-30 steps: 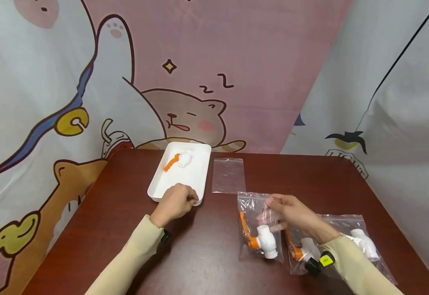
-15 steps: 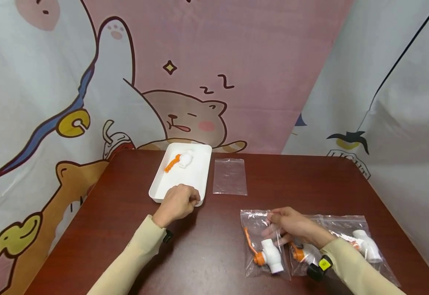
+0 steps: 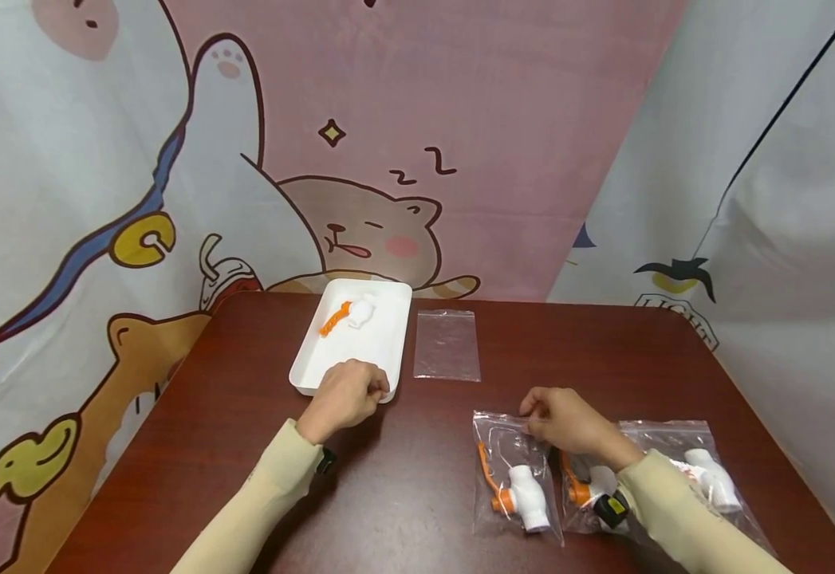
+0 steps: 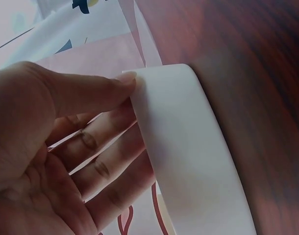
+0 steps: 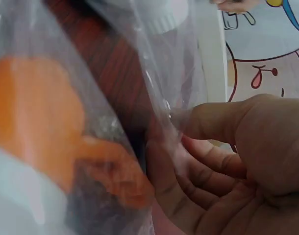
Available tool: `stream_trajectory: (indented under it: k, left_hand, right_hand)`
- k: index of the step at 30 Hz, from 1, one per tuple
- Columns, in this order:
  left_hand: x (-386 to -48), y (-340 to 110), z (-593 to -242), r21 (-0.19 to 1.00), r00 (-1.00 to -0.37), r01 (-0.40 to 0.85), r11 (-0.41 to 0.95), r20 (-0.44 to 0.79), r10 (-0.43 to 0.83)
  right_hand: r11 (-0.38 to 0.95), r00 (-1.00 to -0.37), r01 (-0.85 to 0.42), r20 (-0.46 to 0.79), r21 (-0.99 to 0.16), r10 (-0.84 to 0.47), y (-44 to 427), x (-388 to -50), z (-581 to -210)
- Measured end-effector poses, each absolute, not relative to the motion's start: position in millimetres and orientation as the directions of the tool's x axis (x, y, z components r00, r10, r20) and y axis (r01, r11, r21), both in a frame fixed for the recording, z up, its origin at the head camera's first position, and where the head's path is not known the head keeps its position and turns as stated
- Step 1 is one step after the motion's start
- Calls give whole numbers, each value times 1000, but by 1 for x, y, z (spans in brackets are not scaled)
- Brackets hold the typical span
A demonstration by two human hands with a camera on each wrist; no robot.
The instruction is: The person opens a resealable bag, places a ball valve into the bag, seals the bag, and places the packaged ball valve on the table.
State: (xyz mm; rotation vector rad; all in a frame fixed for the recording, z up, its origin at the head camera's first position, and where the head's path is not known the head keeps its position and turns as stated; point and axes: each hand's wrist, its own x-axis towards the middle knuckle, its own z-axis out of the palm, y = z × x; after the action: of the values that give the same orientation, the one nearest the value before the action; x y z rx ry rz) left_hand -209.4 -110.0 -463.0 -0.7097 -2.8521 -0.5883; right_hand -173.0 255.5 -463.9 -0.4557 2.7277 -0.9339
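Observation:
In the head view, my left hand [image 3: 345,395] holds the near edge of a white tray [image 3: 301,375]. The left wrist view shows the thumb against the tray wall [image 4: 184,132], with the fingers on the other side. Inside the tray lies a white ball valve [image 3: 361,311] with an orange handle. My right hand [image 3: 573,422] is at the top right corner of a clear zip bag [image 3: 492,522], whose film runs between thumb and fingers in the right wrist view. Another white ball valve [image 3: 529,498] with an orange handle lies inside that bag.
Two more bagged valves lie at the right: one white valve [image 3: 713,480] in its bag, the other orange-handled valve [image 3: 577,486] partly under my right wrist. A flat zip bag [image 3: 447,344] is right of the tray. A patterned cloth [image 3: 517,159] hangs behind the table [image 3: 403,494].
My right hand has lowered the bagged valve onto the table, toward me. Its fingers, seen through the film before, have since shifted up to the bag's top corner. The left hand stays at the tray.

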Motion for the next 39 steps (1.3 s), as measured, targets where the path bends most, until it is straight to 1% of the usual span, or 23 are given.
stream_trajectory:
  k: [3,8,12,15,20,24,30,34,39]
  left_hand:
    - [-210,-109,-464,334,-876,479,812,231,422]
    - [-209,-109,-462,333,-879,473,816,235,414]
    - [-209,-111,-461,329,-881,469,820,240,408]
    - [-209,-112,-462,322,-878,472,821,252,407]
    - [-207,-111,-464,324,-873,479,816,275,403]
    - [-206,-108,-465,323,-865,490,810,291,408]
    - [-206,-110,-466,296,-855,503,812,308,418]
    - [-206,-111,-466,276,-847,512,813,317,426]
    - [-206,-110,-466,269,-849,511,816,308,430]
  right_hand:
    - [782,-915,-319,-39,-535,-401,255,-177,-464]
    - [803,-899,-406,30,-438,-438,249,-189,-461]
    - [819,-899,-417,47,-394,-436,240,-204,-459]
    - [826,-906,-402,40,-394,-422,231,-219,-459]
    - [821,-899,-420,52,-386,-435,214,-245,-457]
    - [823,-894,-419,15,-385,-448,199,-261,-459]
    - [820,-864,-449,-60,-355,-499,174,-280,-470]
    - [829,-856,-449,-106,-335,-506,161,-288,-477]
    - [851,-861,-429,-148,-303,-487,151,-292,-482]
